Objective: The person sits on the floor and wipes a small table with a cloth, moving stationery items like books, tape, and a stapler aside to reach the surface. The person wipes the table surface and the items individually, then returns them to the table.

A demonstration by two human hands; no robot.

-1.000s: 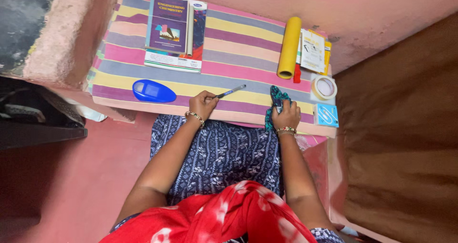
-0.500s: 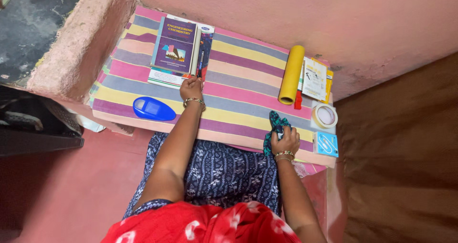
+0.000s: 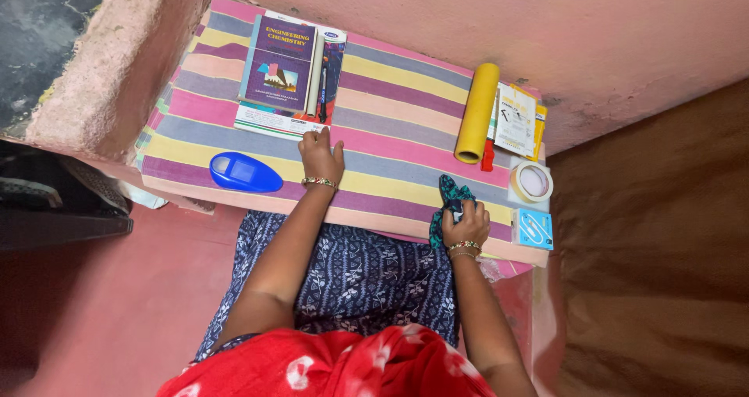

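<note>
— where the striped surface (image 3: 390,143) met the lap at lower right, what did the right hand (image 3: 466,224) grip?
— a soft, light teal cloth (image 3: 451,198), bunched in its fist; best held mid-fold. the left hand (image 3: 320,154) lay flat, empty, just below the books (image 3: 287,65).

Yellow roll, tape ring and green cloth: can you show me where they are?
Yellow roll (image 3: 477,112), head view, middle of its long side.
Tape ring (image 3: 532,182), head view, on its pale rim.
Green cloth (image 3: 451,190), head view, the bunched part above the right hand (image 3: 468,224) that grips it.
</note>
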